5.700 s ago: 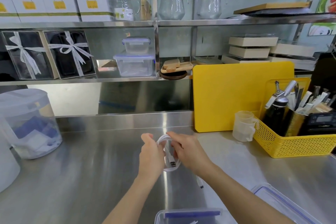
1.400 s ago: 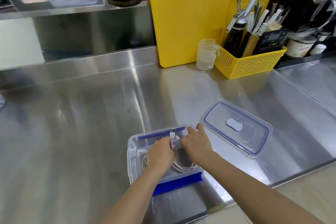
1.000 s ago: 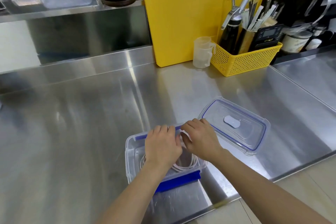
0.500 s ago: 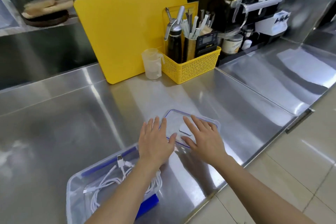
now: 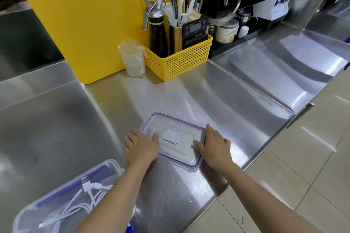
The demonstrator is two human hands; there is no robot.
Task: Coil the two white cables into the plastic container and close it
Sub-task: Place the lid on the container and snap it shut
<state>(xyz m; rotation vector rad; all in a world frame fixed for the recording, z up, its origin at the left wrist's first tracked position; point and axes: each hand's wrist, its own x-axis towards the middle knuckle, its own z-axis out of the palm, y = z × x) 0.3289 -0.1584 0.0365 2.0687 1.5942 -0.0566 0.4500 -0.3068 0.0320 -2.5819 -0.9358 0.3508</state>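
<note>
My left hand (image 5: 141, 146) is down at the near-left end of the lid (image 5: 173, 140), fingers spread flat on the steel, thumb reaching onto the lid's top. My right hand (image 5: 215, 144) mirrors it at the right end, fingers open along the rim and thumb laid on the clear plastic. So both hands bracket the lid, open and not closed round it; I cannot tell whether it has left the counter (image 5: 217, 92) at all. The lid sits in the lower middle of the frame, transparent, with a blue seal line round its edge and a pale oval patch in the centre.

Down in the lower left corner is the plastic container (image 5: 62, 193), open, with a blue clip strip along its far edge. The white cables (image 5: 75, 206) lie loosely looped inside it, one plug end (image 5: 86, 185) pointing up near the far wall. My left forearm crosses over the container's right part, both arms stretched forward from the bottom edge.

Further back, upper middle, a clear measuring jug (image 5: 132, 57) stands just beside a yellow basket (image 5: 181, 60) that holds a dark dispenser bottle (image 5: 157, 32), a cup of sticks and a small digital scale (image 5: 195, 31). A yellow cutting board (image 5: 85, 21) leans upright behind them in the upper left
</note>
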